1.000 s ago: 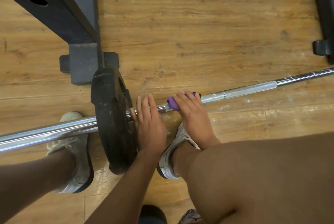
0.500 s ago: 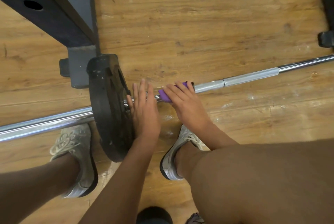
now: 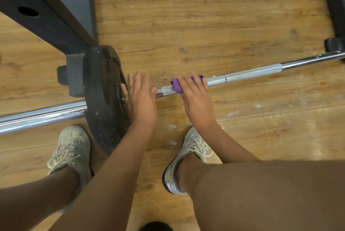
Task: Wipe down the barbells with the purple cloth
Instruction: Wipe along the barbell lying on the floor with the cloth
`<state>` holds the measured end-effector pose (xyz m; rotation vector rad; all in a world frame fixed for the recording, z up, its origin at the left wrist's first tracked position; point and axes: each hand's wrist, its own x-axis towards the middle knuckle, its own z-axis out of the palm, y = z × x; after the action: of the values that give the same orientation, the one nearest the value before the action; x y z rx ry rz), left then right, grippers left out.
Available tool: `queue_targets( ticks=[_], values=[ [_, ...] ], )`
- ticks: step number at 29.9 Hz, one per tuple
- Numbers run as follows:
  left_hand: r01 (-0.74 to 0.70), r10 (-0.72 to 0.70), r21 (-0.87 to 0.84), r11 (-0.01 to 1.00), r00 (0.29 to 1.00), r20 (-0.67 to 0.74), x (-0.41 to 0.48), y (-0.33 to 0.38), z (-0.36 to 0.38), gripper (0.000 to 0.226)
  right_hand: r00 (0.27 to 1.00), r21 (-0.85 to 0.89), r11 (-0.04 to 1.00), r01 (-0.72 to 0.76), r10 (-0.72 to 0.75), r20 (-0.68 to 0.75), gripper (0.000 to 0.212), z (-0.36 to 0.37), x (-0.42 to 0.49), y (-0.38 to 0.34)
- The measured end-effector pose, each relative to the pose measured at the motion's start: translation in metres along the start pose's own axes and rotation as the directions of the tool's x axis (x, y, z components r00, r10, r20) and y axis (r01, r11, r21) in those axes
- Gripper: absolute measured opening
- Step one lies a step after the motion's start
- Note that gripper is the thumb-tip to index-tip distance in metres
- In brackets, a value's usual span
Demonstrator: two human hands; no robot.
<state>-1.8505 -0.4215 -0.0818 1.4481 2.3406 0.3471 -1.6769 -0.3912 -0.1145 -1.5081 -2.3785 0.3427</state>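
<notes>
Barbell [image 3: 252, 73]: lay on the wooden floor [image 3: 205, 16], long axis from the lower left edge up to the right edge, passing right under both hands.
Purple cloth [image 3: 176, 86]: wrapped round the knurled shaft at centre frame, under the right-hand fingers, with a bare knurled patch just to its left.
Right hand [image 3: 196, 100]: clamped on the purple cloth and the bar, fingers curled over the top. Thumb hidden.
Left hand [image 3: 141, 103]: flat, fingers straight and close together, laid over the bar just beside the weight plate [image 3: 100, 89]. Outer edge touched the plate face. Held nothing.
Gap: hands apart, only the short bare knurl between them.
Key relation: a long run of shaft stretched away right of the cloth along the bar axis. Right hand nearer it and already on the cloth, so judged a slide along the axis toward the right. Left hand judged to brace plate and bar against rolling.
In the way: weight plate closed off travel to the left. To the right a thin ring on the shaft, then smoother chrome, and a black rack foot [image 3: 334, 46] near the bar at the right edge.
Around: black rack beam [image 3: 43, 16] at upper left, grey rack base [image 3: 74, 74] behind the plate, left shoe [image 3: 70, 148] and right shoe [image 3: 186, 156] below the bar, bare thigh filling the lower right.
Progress: judged mid-wipe near the plate end, most of the visible shaft to go.
</notes>
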Motion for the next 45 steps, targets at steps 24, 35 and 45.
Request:
queue_targets(
  ticks=[24,35,45],
  values=[
    [-0.044,0.035,-0.077,0.996,0.993,-0.112,0.022,0.0,0.008,0.061,0.999,-0.043,0.998,-0.047,0.048,0.001,0.043,0.008,0.057,-0.012],
    [-0.035,0.026,-0.094,0.995,0.995,-0.099,0.023,0.001,0.006,0.061,0.994,0.059,0.993,0.1,-0.102,0.042,0.043,0.008,0.049,-0.01],
    [-0.023,0.018,-0.097,0.995,0.999,-0.051,0.016,0.006,-0.001,0.058,1.0,0.112,0.994,-0.011,0.01,0.015,0.04,0.006,0.039,-0.009]
  ],
)
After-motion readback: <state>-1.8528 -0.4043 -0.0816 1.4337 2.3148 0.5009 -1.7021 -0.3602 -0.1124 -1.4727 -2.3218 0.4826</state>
